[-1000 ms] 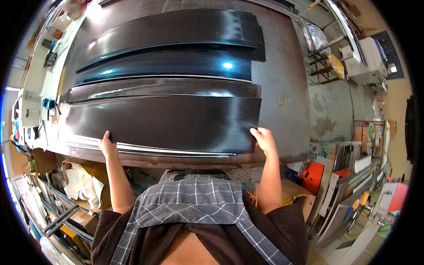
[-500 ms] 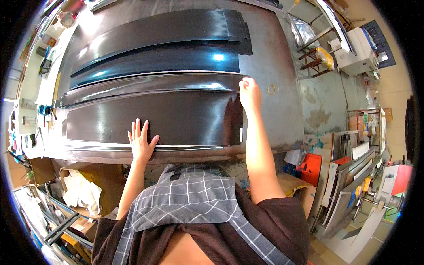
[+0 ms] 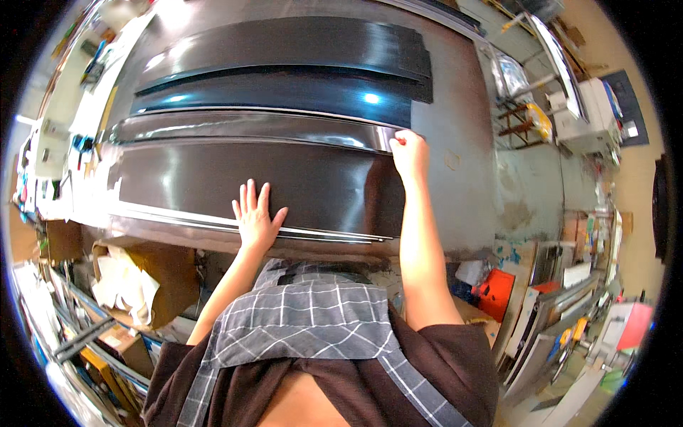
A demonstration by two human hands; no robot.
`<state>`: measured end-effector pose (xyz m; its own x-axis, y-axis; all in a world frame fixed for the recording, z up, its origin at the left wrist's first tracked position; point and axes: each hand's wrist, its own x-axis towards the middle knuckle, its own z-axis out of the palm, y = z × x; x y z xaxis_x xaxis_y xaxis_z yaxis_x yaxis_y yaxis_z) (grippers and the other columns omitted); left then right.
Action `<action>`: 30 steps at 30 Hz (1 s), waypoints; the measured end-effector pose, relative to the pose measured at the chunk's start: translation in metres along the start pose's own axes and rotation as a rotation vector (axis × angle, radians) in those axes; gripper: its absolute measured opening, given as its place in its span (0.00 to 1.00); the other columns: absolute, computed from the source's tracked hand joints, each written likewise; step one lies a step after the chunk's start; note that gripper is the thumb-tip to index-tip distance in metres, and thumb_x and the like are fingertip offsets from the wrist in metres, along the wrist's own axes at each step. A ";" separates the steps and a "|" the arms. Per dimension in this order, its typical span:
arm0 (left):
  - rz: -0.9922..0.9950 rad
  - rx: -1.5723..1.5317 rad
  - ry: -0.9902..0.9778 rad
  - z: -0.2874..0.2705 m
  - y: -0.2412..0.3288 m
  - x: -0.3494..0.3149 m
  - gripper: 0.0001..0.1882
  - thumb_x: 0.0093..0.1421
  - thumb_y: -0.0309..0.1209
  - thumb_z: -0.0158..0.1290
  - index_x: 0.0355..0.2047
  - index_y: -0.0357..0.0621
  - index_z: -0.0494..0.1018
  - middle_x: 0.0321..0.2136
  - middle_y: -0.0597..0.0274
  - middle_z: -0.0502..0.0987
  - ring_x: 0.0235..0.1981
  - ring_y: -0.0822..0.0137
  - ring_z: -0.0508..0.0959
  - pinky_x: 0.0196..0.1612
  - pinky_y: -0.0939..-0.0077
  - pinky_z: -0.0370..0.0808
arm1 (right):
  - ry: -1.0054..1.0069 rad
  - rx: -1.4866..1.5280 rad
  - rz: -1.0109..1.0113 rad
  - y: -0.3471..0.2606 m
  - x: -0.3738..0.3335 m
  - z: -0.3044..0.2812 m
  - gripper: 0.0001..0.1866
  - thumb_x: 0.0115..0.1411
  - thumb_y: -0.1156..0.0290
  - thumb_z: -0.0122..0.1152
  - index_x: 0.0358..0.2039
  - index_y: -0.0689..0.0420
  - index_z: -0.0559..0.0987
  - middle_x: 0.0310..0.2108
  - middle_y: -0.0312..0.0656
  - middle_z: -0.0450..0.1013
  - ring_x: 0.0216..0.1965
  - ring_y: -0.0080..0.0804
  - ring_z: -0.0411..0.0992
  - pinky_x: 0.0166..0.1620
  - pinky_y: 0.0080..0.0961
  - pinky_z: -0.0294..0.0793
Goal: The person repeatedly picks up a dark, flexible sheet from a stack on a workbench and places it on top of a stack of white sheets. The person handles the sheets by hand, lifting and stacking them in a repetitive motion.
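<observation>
Whereas both hands were at the near part of the wide, smooth black sheet point(image 3: 327, 188) a second ago, the left hand point(image 3: 258, 215) now lies open with spread fingers on its near edge, grasping nothing, and the right hand point(image 3: 410, 151) is closed on the right end of the narrow, glossy black strip point(image 3: 249, 128) beyond it. The sheet thus seems steadied flat on the grey tabletop point(image 3: 462, 196). Below its left side, an open brown cardboard box point(image 3: 174, 281) holds crumpled white sheeting point(image 3: 124, 285).
</observation>
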<state>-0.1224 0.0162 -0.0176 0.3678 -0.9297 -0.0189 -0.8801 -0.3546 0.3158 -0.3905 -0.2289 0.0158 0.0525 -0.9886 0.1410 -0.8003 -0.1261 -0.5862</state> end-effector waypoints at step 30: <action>-0.418 -1.953 0.296 -0.112 -0.188 0.059 0.23 0.58 0.26 0.54 0.55 0.47 0.69 0.36 0.70 0.75 0.37 0.72 0.76 0.44 0.73 0.75 | -0.907 0.351 -0.188 -0.221 -0.115 0.117 0.29 0.47 0.68 0.70 0.50 0.60 0.73 0.45 0.47 0.76 0.46 0.34 0.75 0.50 0.31 0.72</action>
<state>0.0984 0.0390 0.0284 0.6306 -0.7210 -0.2873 0.6229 0.2493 0.7415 -0.1497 -0.0967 0.0362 0.7150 -0.6203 -0.3224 -0.5173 -0.1592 -0.8409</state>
